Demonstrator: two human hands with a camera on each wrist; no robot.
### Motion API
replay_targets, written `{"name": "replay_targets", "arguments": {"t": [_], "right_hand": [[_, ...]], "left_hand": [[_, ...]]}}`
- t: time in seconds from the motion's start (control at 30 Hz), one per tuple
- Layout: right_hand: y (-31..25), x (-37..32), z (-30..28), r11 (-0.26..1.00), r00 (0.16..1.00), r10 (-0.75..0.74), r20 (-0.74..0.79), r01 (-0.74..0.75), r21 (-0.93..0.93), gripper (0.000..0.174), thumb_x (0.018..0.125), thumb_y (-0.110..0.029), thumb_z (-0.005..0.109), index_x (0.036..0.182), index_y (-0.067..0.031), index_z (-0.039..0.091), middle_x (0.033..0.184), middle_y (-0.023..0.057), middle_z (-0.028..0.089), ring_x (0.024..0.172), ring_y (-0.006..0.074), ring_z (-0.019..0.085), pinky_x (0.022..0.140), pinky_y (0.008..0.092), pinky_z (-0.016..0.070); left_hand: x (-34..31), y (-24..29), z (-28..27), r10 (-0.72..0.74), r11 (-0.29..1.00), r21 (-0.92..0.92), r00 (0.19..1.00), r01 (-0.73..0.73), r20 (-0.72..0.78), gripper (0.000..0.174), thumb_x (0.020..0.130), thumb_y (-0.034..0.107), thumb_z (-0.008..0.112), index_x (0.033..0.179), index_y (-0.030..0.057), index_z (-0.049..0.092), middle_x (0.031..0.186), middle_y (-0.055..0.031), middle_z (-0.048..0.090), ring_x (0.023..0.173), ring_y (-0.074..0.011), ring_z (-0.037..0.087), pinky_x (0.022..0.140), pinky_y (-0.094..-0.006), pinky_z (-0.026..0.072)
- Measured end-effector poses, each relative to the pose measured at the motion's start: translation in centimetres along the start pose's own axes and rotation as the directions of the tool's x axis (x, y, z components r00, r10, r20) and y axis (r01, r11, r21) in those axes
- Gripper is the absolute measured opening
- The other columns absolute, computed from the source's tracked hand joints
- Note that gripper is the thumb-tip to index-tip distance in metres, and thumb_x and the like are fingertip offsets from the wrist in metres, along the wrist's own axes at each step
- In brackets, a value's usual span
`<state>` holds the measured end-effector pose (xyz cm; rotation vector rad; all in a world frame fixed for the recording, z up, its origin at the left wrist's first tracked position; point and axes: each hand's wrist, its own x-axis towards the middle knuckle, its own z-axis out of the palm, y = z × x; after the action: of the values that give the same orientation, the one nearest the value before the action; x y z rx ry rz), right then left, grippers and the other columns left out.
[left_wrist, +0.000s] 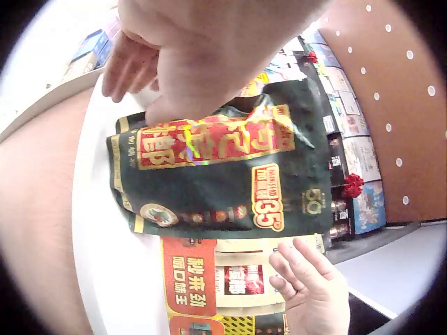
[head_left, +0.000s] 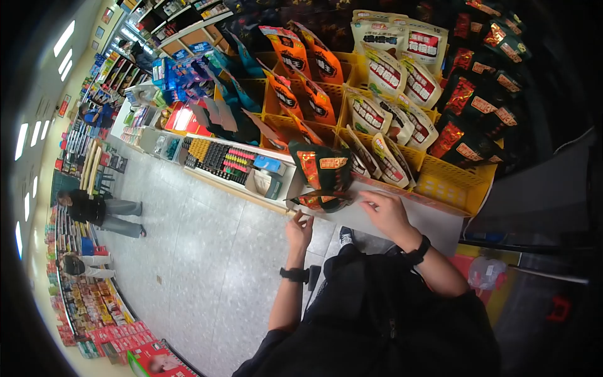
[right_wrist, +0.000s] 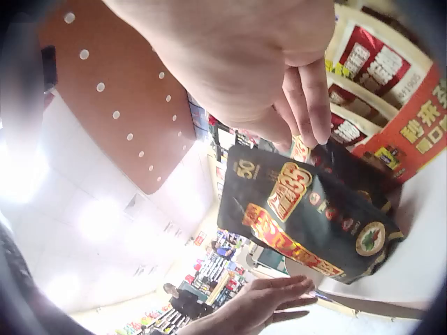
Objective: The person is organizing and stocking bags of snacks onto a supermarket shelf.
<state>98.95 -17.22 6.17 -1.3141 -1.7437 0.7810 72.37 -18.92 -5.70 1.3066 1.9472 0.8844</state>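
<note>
Two dark green pouches with gold and red lettering (head_left: 320, 166) stand one against the other on the white counter's front ledge. The left wrist view shows the front of the nearer pouch (left_wrist: 209, 181), marked with a "35" badge. My left hand (head_left: 299, 232) is at one side of the pouches, its fingers extended close to the pouch edge. On the other side, my right hand (head_left: 386, 213) has its fingers loosely straight, the fingertips near the pouch. In the right wrist view, the left hand (right_wrist: 265, 303) shows beneath the pouch with straight fingers.
Yellow baskets (head_left: 452, 188) hold cream pouches (head_left: 392, 157) and orange pouches (head_left: 289, 53). More dark pouches (head_left: 471, 119) hang or stand at the right. Small goods (head_left: 220, 157) fill the counter shelf at left. A person (head_left: 88, 207) stands across the tiled floor (head_left: 188, 251).
</note>
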Motion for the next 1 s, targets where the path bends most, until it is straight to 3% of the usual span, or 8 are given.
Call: {"name": "replay_targets", "arguments": {"t": [0.13, 0.3, 0.43, 0.53, 0.67, 0.8, 0.87, 1.0], "right_hand": [[-0.2, -1.8, -4.3, 1.000, 0.992, 0.010, -0.127, -0.009, 0.002, 0.024, 0.083, -0.006, 0.074, 0.105, 0.0008, 0.071, 0.092, 0.0142, 0.073, 0.077, 0.0239, 0.072, 0.066, 0.0302, 0.0565], [2.1, -5.2, -10.8, 0.976, 0.905, 0.218, -0.365, -0.201, 0.086, 0.018, 0.087, -0.006, 0.073, 0.103, 0.0014, 0.071, 0.092, 0.0094, 0.074, 0.080, 0.0142, 0.071, 0.070, 0.0261, 0.0552], [6.7, -7.0, -15.1, 0.951, 0.756, 0.260, -0.601, -0.307, 0.026, 0.026, 0.089, -0.006, 0.070, 0.113, 0.0036, 0.067, 0.095, 0.0084, 0.074, 0.075, 0.0114, 0.068, 0.067, 0.0244, 0.0535], [9.8, -6.6, -18.1, 0.935, 0.591, 0.348, -0.728, -0.270, 0.228, 0.033, 0.087, -0.007, 0.072, 0.118, 0.0017, 0.064, 0.107, 0.0145, 0.072, 0.077, 0.0164, 0.068, 0.071, 0.0287, 0.0554], [14.0, -4.6, -20.0, 0.944, 0.614, 0.285, -0.736, -0.311, 0.105, 0.047, 0.086, -0.010, 0.073, 0.128, 0.0025, 0.057, 0.115, 0.0165, 0.069, 0.084, 0.0190, 0.069, 0.076, 0.0302, 0.0552], [14.1, -3.2, -21.2, 0.933, 0.699, 0.359, -0.618, -0.250, 0.258, 0.041, 0.088, -0.008, 0.071, 0.125, 0.0036, 0.057, 0.112, 0.0146, 0.069, 0.086, 0.0183, 0.070, 0.072, 0.0287, 0.0548], [14.3, -2.7, -21.5, 0.895, 0.772, 0.398, -0.496, -0.208, 0.394, 0.027, 0.090, -0.007, 0.069, 0.113, 0.0041, 0.060, 0.104, 0.0096, 0.071, 0.081, 0.0140, 0.069, 0.064, 0.0261, 0.0526], [13.8, -1.9, -22.1, 0.921, 0.846, 0.331, -0.419, -0.193, 0.338, 0.017, 0.092, -0.011, 0.068, 0.100, 0.0036, 0.064, 0.092, 0.0087, 0.072, 0.074, 0.0129, 0.068, 0.059, 0.0260, 0.0508]], "left_hand": [[-2.0, 2.6, -1.8, -0.166, 0.929, 0.358, 0.970, 0.094, 0.175, 0.058, 0.081, 0.038, 0.077, 0.119, -0.0035, 0.066, 0.103, -0.0232, 0.071, 0.093, -0.0335, 0.072, 0.083, -0.0403, 0.0557], [-4.7, 6.8, -1.2, 0.008, 0.928, 0.344, 0.933, -0.142, 0.361, 0.049, 0.084, 0.043, 0.074, 0.104, -0.0011, 0.073, 0.094, -0.0219, 0.072, 0.089, -0.0346, 0.072, 0.081, -0.0401, 0.0563], [-7.4, 14.4, 1.3, 0.088, 0.950, 0.162, 0.726, -0.267, 0.682, 0.042, 0.090, 0.041, 0.068, 0.099, 0.0006, 0.074, 0.089, -0.0194, 0.073, 0.082, -0.0317, 0.072, 0.074, -0.0389, 0.0555], [-8.4, 17.5, 5.3, 0.178, 0.970, -0.045, 0.576, -0.238, 0.797, 0.037, 0.092, 0.035, 0.068, 0.103, -0.0006, 0.072, 0.088, -0.0164, 0.073, 0.078, -0.0223, 0.070, 0.072, -0.0336, 0.0535], [-8.8, 21.9, 10.4, 0.279, 0.956, -0.215, 0.388, -0.199, 0.878, 0.032, 0.096, 0.027, 0.066, 0.110, -0.0015, 0.069, 0.092, -0.0061, 0.071, 0.079, -0.0107, 0.063, 0.069, -0.0269, 0.0509], [-8.7, 24.4, 14.4, 0.251, 0.968, -0.220, 0.396, -0.124, 0.883, 0.034, 0.097, 0.029, 0.065, 0.114, -0.0005, 0.067, 0.096, -0.0054, 0.071, 0.080, -0.0104, 0.064, 0.068, -0.0258, 0.0510], [-8.9, 25.5, 15.4, 0.224, 0.959, -0.275, 0.428, 0.061, 0.876, 0.034, 0.098, 0.029, 0.064, 0.115, -0.0001, 0.066, 0.098, -0.0052, 0.070, 0.082, -0.0110, 0.064, 0.069, -0.0260, 0.0518], [-9.7, 26.1, 15.8, 0.227, 0.936, -0.313, 0.403, 0.159, 0.887, 0.034, 0.098, 0.029, 0.064, 0.115, 0.0002, 0.066, 0.097, -0.0051, 0.070, 0.082, -0.0122, 0.065, 0.070, -0.0265, 0.0523]]}}
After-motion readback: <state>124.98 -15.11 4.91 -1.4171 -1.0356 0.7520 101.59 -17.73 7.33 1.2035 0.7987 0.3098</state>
